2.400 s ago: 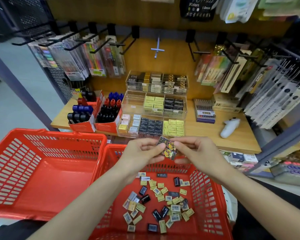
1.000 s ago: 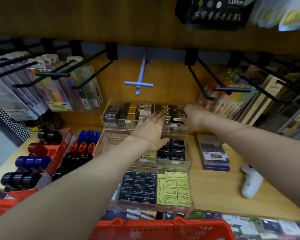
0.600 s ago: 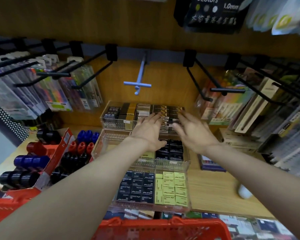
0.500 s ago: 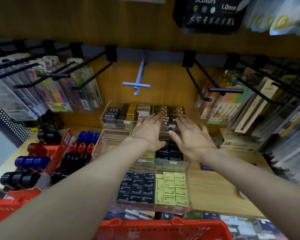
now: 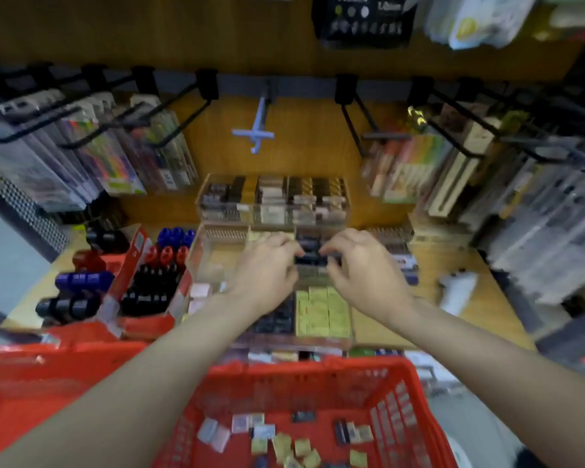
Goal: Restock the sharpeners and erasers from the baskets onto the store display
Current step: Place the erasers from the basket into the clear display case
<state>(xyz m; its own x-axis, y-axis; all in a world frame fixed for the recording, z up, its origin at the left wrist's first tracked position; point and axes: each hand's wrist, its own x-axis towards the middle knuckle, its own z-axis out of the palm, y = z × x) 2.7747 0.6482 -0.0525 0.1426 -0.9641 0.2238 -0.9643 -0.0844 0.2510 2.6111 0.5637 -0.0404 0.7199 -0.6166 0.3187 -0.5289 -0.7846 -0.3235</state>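
Observation:
A clear three-tier display stands on the wooden shelf, filled with rows of small erasers and sharpeners. My left hand and my right hand hover side by side over its middle tier, fingers loosely curled above the dark erasers. I see nothing held in either hand; the view is blurred. Yellow erasers fill the front tier below my wrists. A red basket sits under my forearms with several loose erasers and sharpeners on its floor.
A second red basket stands to the left. Red boxes of markers sit left of the display. A white object lies on the shelf to the right. Black hooks with hanging pen packs jut out above on both sides.
Both hands have pulled back from the top tier to above the middle tier, and their fingers have curled from flat. The view has tilted down, so the basket's contents show again.

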